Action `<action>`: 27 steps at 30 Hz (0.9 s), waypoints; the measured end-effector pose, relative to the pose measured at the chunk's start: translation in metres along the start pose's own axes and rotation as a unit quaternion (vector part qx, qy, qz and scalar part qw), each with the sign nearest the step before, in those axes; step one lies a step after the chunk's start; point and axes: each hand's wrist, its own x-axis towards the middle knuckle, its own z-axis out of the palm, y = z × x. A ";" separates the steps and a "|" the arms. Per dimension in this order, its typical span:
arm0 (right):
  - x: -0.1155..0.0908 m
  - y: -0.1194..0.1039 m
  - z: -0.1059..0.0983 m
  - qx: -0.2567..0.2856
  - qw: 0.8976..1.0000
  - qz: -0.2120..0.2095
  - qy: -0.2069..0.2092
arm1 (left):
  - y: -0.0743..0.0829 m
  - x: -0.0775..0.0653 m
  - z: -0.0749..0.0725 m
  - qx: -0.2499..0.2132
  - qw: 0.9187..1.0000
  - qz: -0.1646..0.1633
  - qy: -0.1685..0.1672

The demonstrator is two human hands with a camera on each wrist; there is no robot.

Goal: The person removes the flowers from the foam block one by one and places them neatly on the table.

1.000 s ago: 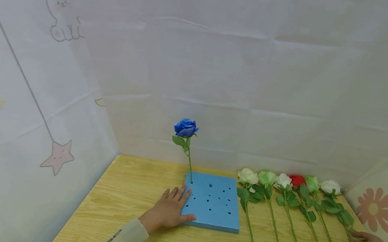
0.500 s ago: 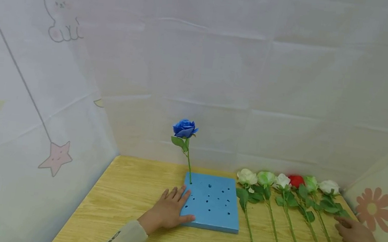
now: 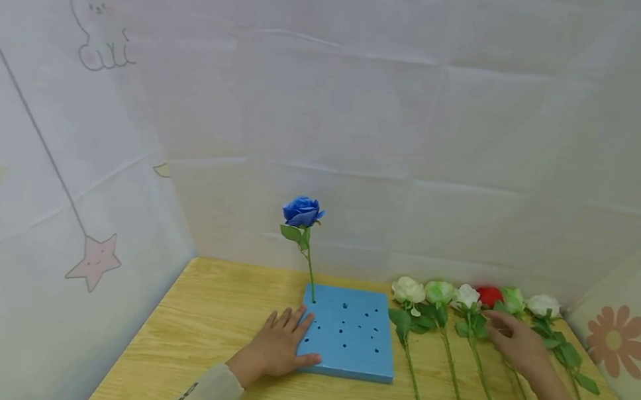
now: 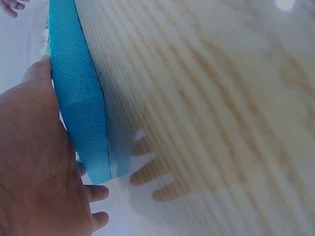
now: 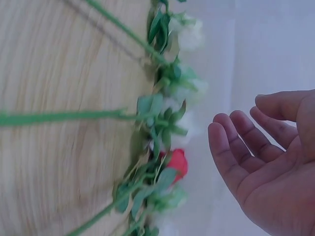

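Observation:
A blue foam board (image 3: 349, 357) dotted with small holes lies mid-table. One blue artificial rose (image 3: 303, 212) stands in its back left hole, leaning slightly left. My left hand (image 3: 278, 347) rests spread on the board's left front part; the left wrist view shows the hand (image 4: 39, 157) along the board's thick side (image 4: 81, 93). Over the row of roses on the right, my right hand (image 3: 519, 344) hovers with loosely bent fingers, near the red rose (image 3: 489, 296) and a white rose (image 3: 467, 297). In the right wrist view that hand (image 5: 266, 157) holds nothing, apart from the red rose (image 5: 176, 164).
Beside the board lie a cream rose (image 3: 409, 291), a pale green rose (image 3: 440, 293), another green rose (image 3: 513, 300) and a white rose (image 3: 544, 305), stems toward the front. A white printed cloth (image 3: 353, 130) walls the back and sides of the wooden table (image 3: 212, 300).
My right hand has left the stem of the rightmost white rose and moved left over the row, near the red rose. The left hand stays on the board.

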 end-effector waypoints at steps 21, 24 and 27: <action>0.031 -0.066 0.048 0.178 0.984 -0.021 -0.017 | 0.002 -0.006 0.000 -0.002 1.000 0.004 0.011; 0.036 -0.078 0.057 0.208 0.978 -0.031 -0.020 | 0.004 -0.007 -0.004 -0.006 1.000 0.001 0.008; 0.040 -0.092 0.065 0.243 0.969 -0.043 -0.030 | 0.003 -0.006 -0.004 -0.003 1.000 0.000 0.008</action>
